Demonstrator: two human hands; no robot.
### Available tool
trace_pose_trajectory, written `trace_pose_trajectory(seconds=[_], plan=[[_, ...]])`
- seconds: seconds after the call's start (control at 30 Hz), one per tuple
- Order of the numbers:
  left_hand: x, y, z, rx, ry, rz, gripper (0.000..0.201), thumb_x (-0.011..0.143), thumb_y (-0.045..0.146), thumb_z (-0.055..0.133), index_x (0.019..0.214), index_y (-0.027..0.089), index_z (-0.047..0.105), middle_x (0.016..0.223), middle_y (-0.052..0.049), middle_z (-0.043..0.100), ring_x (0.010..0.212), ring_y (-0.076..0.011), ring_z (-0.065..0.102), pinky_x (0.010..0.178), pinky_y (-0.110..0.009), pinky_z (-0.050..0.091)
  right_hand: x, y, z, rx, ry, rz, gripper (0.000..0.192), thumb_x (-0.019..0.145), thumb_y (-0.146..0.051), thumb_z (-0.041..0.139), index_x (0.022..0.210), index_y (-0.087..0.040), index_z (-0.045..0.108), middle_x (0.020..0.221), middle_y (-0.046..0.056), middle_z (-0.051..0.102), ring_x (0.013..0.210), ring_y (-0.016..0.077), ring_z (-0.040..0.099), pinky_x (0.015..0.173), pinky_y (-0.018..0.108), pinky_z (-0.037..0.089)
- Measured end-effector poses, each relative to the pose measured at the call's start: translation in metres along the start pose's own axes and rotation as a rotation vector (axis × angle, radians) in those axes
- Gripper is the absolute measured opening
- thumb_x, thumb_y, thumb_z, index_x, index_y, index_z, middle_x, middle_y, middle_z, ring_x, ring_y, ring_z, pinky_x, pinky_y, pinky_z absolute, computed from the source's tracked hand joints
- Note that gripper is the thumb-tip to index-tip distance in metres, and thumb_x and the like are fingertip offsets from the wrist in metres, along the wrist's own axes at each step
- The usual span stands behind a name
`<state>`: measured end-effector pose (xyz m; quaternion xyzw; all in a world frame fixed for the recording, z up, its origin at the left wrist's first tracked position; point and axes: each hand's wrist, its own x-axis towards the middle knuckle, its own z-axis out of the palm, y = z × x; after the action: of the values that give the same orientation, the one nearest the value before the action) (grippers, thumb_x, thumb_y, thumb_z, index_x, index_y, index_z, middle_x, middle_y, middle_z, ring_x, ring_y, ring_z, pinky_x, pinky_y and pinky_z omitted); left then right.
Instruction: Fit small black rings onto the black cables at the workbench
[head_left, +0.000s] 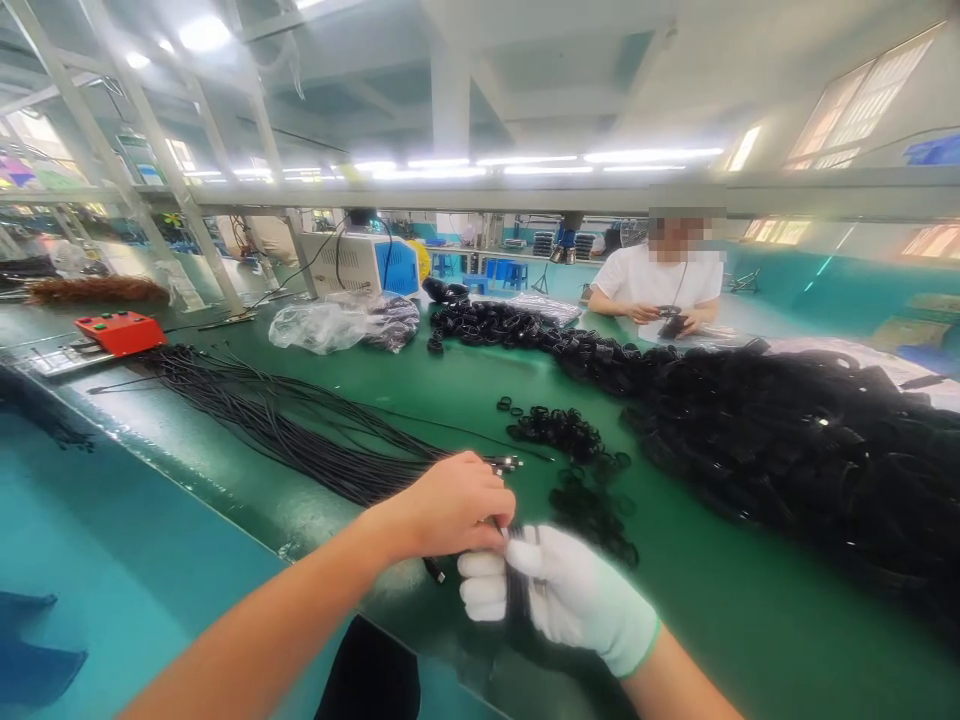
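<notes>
My right hand [577, 590], in a white glove with a green cuff, is closed around a coiled black cable [517, 590] above the green table. My bare left hand [461, 505] meets it, thumb and fingers pinched on the cable near the top of the coil. A cable plug [435, 571] hangs just below my left wrist. Behind the left hand, a long bundle of straight black cables [300, 430] lies on the table, its plug ends [506, 463] close to my knuckles. Small black rings [559, 432] are heaped past my right hand.
A large pile of coiled black cables [810, 440] covers the right side. At left is a red control box [120, 332] with buttons. Clear plastic bags [322, 322] lie before a white-and-blue machine [364, 264]. Across the table, a person in a white shirt [656, 280] holds a black item.
</notes>
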<state>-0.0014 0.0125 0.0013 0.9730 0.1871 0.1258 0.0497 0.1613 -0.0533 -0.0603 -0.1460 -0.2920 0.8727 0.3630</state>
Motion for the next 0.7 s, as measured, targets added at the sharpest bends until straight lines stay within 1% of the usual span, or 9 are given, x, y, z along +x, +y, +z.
trace_pose_trajectory(seconds=[0.07,0.13,0.23,0.3,0.33,0.43,0.53,0.6,0.7], plan=[[0.001,-0.004,0.005,-0.030,-0.012,-0.007,0.011,0.076,0.028,0.067,0.073,0.020,0.061,0.068,0.006,0.064,0.070,-0.0123,0.053,0.079,-0.026,0.036,0.001,0.003,0.001,-0.002,-0.013,0.029,0.035,0.075,-0.027,0.069,0.100,-0.005,0.058,0.083,0.008,0.053,0.078,0.0167,0.054,0.082,0.041,0.041],[0.000,-0.005,0.006,-0.031,-0.009,0.017,0.011,0.078,0.029,0.066,0.073,0.020,0.062,0.069,0.005,0.065,0.071,-0.0125,0.053,0.082,-0.026,0.036,0.002,0.005,0.001,0.027,-0.013,0.042,0.028,0.074,-0.025,0.069,0.092,-0.007,0.057,0.076,0.004,0.048,0.072,0.0143,0.051,0.076,0.037,0.041],[-0.002,-0.003,-0.001,0.025,0.130,-0.010,0.011,0.084,0.024,0.057,0.077,0.020,0.064,0.082,0.001,0.066,0.085,-0.0154,0.054,0.088,-0.030,0.034,0.003,0.006,-0.003,0.122,-0.004,0.083,0.020,0.073,-0.020,0.069,0.077,-0.010,0.051,0.067,-0.001,0.039,0.062,0.0102,0.043,0.066,0.029,0.038],[-0.005,0.003,-0.008,0.071,0.186,-0.054,0.015,0.086,0.016,0.051,0.081,0.020,0.066,0.090,-0.001,0.065,0.090,-0.0166,0.052,0.083,-0.029,0.036,0.003,0.006,-0.007,0.141,0.001,0.094,0.021,0.072,-0.020,0.069,0.075,-0.012,0.050,0.065,-0.002,0.039,0.060,0.0094,0.041,0.065,0.028,0.038],[-0.005,0.007,-0.010,0.079,0.154,-0.069,0.018,0.085,0.012,0.050,0.082,0.020,0.066,0.090,-0.002,0.063,0.088,-0.0165,0.052,0.077,-0.027,0.037,0.002,0.006,-0.008,0.127,0.005,0.089,0.021,0.071,-0.021,0.069,0.077,-0.012,0.051,0.066,-0.002,0.041,0.060,0.0095,0.042,0.066,0.029,0.039],[-0.002,0.016,-0.014,0.026,-0.075,-0.070,0.020,0.081,0.009,0.049,0.072,0.018,0.064,0.082,-0.002,0.060,0.075,-0.0146,0.052,0.061,-0.023,0.036,0.000,0.007,-0.010,0.068,0.003,0.099,0.025,0.072,-0.025,0.070,0.085,-0.011,0.054,0.069,0.000,0.049,0.062,0.0112,0.048,0.074,0.036,0.042],[0.006,0.013,-0.018,-0.094,-0.210,-0.062,0.014,0.079,0.014,0.056,0.067,0.019,0.063,0.073,0.002,0.060,0.068,-0.0117,0.054,0.056,-0.020,0.036,-0.003,0.011,-0.011,0.063,-0.025,0.149,0.030,0.072,-0.031,0.069,0.088,-0.010,0.056,0.068,0.002,0.055,0.062,0.0138,0.054,0.078,0.044,0.044],[0.009,0.005,-0.019,-0.278,-0.281,-0.095,0.008,0.078,0.019,0.060,0.070,0.020,0.063,0.069,0.005,0.061,0.064,-0.0097,0.057,0.056,-0.018,0.039,-0.006,0.013,-0.011,0.070,-0.028,0.146,0.032,0.072,-0.034,0.069,0.089,-0.009,0.057,0.068,0.003,0.058,0.064,0.0158,0.057,0.078,0.046,0.045],[0.005,-0.003,-0.012,-0.679,-0.322,-0.302,0.006,0.077,0.024,0.060,0.080,0.019,0.062,0.067,0.005,0.060,0.054,-0.0080,0.055,0.051,-0.018,0.041,-0.009,0.014,-0.010,0.088,-0.009,0.113,0.033,0.070,-0.033,0.071,0.090,-0.010,0.058,0.070,0.004,0.061,0.065,0.0167,0.061,0.077,0.044,0.046]])
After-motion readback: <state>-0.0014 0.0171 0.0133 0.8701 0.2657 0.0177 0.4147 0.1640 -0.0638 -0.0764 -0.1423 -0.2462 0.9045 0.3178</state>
